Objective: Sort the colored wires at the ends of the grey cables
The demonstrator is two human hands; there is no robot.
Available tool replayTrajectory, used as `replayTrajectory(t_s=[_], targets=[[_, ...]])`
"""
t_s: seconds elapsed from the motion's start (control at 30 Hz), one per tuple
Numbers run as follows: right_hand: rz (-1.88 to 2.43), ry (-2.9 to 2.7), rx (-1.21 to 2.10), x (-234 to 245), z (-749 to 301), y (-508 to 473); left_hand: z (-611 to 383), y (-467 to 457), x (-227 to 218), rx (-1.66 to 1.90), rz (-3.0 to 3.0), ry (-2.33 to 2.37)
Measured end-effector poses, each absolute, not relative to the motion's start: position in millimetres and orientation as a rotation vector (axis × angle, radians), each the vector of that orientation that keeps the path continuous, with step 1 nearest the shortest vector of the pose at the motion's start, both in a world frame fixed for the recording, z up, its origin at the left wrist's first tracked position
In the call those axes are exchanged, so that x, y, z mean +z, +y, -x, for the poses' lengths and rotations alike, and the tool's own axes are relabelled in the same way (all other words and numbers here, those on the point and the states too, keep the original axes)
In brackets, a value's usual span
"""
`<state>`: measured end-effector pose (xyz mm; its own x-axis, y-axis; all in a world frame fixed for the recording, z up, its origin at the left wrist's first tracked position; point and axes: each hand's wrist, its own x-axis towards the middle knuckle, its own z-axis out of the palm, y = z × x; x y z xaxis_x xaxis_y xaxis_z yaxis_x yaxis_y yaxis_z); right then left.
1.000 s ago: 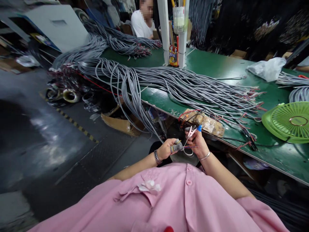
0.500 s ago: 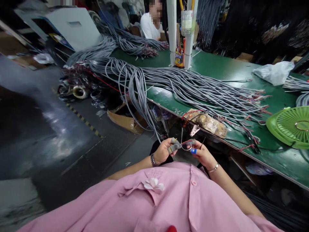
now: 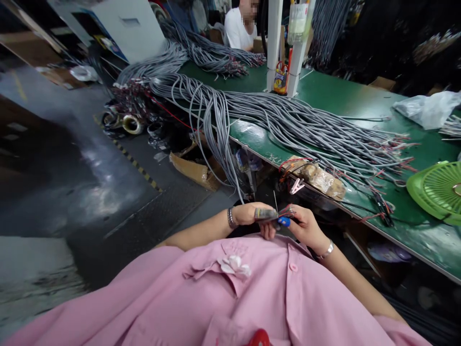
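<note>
My left hand point(image 3: 252, 215) and my right hand point(image 3: 306, 226) meet close to my chest, just below the edge of the green table point(image 3: 334, 101). Both are closed in a pinch on the thin coloured wires point(image 3: 283, 213) at the end of a cable. Grey finger covers sit on my left fingertips and a blue cover point(image 3: 284, 221) on a right finger. A pink clip point(image 3: 297, 186) hangs at the table edge just above my hands, beside a taped brown block point(image 3: 319, 177).
A thick bundle of grey cables point(image 3: 288, 127) lies across the table and droops over its left edge to the floor. A green fan grille point(image 3: 437, 190) is at right, a white post point(image 3: 273, 45) and a seated person point(image 3: 239, 26) at the back. Tape rolls point(image 3: 131, 125) lie on the floor.
My right hand came down from the pink clip and closed in on my left hand. The clip stays hanging at the table edge. My view shifted left.
</note>
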<state>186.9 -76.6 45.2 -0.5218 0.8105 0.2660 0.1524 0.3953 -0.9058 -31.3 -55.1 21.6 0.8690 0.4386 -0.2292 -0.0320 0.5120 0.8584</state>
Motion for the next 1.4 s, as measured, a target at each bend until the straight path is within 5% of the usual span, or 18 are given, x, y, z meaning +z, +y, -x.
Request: replayTrajectory(t_s=[0.13, 0.47, 0.87, 1.4], targets=[[0.758, -1.951, 1.240, 59.8, -196.6, -80.9, 29.9, -43.7, 31.6, 0.065, -1.034, 0.375], [1.062, -0.754, 1.445, 12.5, -241.4, -72.2, 27.3, -57.9, 58.0, 0.515, -1.522, 0.562], [1.037, -1.324, 1.798, 32.2, -208.0, -90.9, 26.6, -94.8, 12.4, 0.942, -0.891, 0.770], [0.881, -1.152, 2.005, 51.2, -153.0, -69.3, 39.7, -94.8, 7.8, 1.042, -0.683, 0.669]])
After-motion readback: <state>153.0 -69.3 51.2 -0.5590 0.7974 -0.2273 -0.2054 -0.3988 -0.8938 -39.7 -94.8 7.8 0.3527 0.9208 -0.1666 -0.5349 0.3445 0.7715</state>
